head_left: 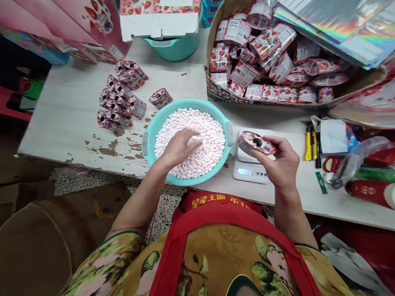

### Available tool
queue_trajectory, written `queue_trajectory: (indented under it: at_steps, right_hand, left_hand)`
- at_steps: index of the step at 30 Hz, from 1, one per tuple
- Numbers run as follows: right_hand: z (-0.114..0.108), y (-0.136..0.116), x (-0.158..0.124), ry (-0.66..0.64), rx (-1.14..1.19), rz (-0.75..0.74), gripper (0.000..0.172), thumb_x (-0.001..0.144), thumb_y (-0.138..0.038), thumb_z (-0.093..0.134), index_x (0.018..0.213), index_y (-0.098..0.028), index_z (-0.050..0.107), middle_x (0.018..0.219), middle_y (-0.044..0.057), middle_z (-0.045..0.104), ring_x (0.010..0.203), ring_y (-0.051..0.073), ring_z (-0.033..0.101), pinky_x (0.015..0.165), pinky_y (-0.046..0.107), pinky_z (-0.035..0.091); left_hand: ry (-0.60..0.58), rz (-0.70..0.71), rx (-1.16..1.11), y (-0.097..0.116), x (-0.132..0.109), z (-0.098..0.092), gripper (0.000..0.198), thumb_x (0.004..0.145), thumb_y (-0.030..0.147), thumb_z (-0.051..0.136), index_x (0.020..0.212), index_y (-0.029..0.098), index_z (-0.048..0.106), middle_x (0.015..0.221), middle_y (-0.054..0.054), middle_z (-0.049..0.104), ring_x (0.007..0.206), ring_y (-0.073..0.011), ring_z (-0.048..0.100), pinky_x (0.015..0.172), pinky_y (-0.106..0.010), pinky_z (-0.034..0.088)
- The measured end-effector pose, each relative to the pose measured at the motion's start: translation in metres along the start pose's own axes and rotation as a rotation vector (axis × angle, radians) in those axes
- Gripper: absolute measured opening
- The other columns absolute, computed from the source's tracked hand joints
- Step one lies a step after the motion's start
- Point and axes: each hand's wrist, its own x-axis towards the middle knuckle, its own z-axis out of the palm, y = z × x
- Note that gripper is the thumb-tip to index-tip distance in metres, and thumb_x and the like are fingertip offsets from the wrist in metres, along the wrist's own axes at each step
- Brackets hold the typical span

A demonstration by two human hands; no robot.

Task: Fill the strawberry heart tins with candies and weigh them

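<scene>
- The left hand (182, 148), centre of the frame, is half curled over white pellets (203, 127), thumb and forefinger apart; its underside is hidden, so I cannot tell whether it has hold of any.
- The right hand (282, 164), right of centre, pinches a printed container (250, 144) between thumb and fingers, its round opening facing upward, slightly tilted.
- That container is over the scale (250, 173); whether they touch is unclear.
- The pellets fill much of the turquoise basin (151, 135) in mid-frame.
- Pellets could miss the small opening and scatter if too many were poured at once or the container tipped further.
- A resting wrist or finger could falsify the scale's reading.
- The lone container (161, 98), just beyond the basin's upper-left edge, could be knocked if the basin were pushed.
</scene>
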Motion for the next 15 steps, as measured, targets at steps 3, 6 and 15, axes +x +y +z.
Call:
queue_trajectory:
  at_steps: [3,6,15]
  right_hand:
    - [-0.015,0.044,0.005,0.063,-0.035,0.136,0.051,0.068,-0.043,0.090,0.109,-0.021,0.071,0.104,0.005,0.075,0.089,0.020,0.071,0.089,0.042,0.060]
    - [-0.018,0.070,0.008,0.032,-0.003,0.201,0.053,0.067,-0.046,0.089,0.109,-0.019,0.071,0.107,0.006,0.075,0.095,0.021,0.072,0.095,0.045,0.059]
    - [-0.063,0.078,-0.013,0.250,0.010,0.130,0.042,0.080,-0.046,0.081,0.112,-0.023,0.066,0.111,0.007,0.073,0.102,0.021,0.073,0.104,0.047,0.059]
  left_hand:
    - [-0.193,-0.007,0.230,-0.021,0.001,0.003,0.022,0.076,0.037,0.082,0.092,0.023,0.078,0.098,-0.008,0.073,0.099,-0.0282,0.064,0.093,-0.039,0.049]
    - [-0.199,-0.035,0.275,-0.022,0.005,0.008,0.011,0.078,0.031,0.077,0.085,0.024,0.078,0.092,-0.007,0.074,0.087,-0.0259,0.063,0.081,-0.035,0.047]
    - [0.130,-0.364,-0.693,-0.025,0.001,-0.014,0.011,0.074,0.020,0.082,0.079,0.017,0.073,0.072,-0.003,0.066,0.055,-0.0077,0.050,0.045,-0.018,0.034]
